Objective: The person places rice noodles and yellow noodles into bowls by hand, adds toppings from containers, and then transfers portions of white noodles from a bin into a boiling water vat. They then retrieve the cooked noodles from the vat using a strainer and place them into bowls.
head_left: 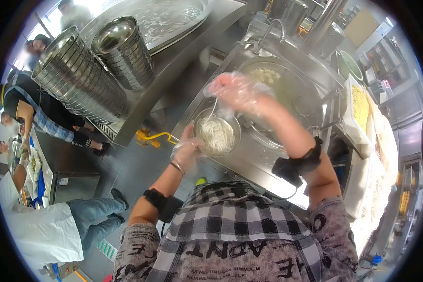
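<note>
My left hand (187, 151), in a clear plastic glove, grips the rim and side of a round metal bowl (238, 136). White noodles (217, 135) lie heaped inside it. Above the bowl's far side is my right hand (237, 91), also gloved, its fingers closed together. A thin white strand, which looks like noodle, runs from those fingers down to the heap. Just beyond my right hand sits a large round pot (293, 84) of cloudy liquid, with pale pieces (265, 74) floating in it; my right forearm covers part of the pot.
Tall stacks of metal bowls (122, 51) stand on the left counter beside a huge pan (169, 21) of liquid. A tap (272, 30) rises behind the pot. Yellow noodles (359, 108) fill a white tray at right. Other people (42, 225) work at left.
</note>
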Demonstrator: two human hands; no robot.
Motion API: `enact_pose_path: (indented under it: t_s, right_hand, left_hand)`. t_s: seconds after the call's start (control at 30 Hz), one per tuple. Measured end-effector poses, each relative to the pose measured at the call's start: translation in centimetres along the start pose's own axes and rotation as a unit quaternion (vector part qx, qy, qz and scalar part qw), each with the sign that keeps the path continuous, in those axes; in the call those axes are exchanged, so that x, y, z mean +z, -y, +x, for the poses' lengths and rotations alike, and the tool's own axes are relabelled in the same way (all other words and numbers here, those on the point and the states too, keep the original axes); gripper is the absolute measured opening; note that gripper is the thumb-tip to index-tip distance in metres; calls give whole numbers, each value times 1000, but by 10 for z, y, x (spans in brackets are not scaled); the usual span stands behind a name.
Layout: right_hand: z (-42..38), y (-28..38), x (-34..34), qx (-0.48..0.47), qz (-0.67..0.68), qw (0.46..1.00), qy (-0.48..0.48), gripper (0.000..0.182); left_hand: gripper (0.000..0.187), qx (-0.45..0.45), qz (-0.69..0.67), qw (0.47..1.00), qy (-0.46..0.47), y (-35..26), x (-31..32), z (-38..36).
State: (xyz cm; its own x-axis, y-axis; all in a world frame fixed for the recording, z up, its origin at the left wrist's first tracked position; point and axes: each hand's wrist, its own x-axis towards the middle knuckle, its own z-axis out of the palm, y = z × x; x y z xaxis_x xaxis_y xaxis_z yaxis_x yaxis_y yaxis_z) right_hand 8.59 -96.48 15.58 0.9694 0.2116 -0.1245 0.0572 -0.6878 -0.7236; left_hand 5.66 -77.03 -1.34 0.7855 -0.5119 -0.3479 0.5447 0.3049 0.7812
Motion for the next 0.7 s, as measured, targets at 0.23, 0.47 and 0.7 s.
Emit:
enact_pose_path:
  t_s: [0.23, 0.47, 0.7]
  right_hand:
    - [-37, -32, 19, -97, -217, 971, -21, 43]
    - [-69, -134, -4, 181, -77, 941, -277, 63]
    - [-58, -168, 18, 78, 689, 674, -255, 41]
  left_hand:
    - [77, 37, -26, 999, -18, 62, -25, 67]
    - [66, -92, -69, 981, -154, 48, -4, 97]
    - [40, -234, -211, 947, -68, -8, 10, 61]
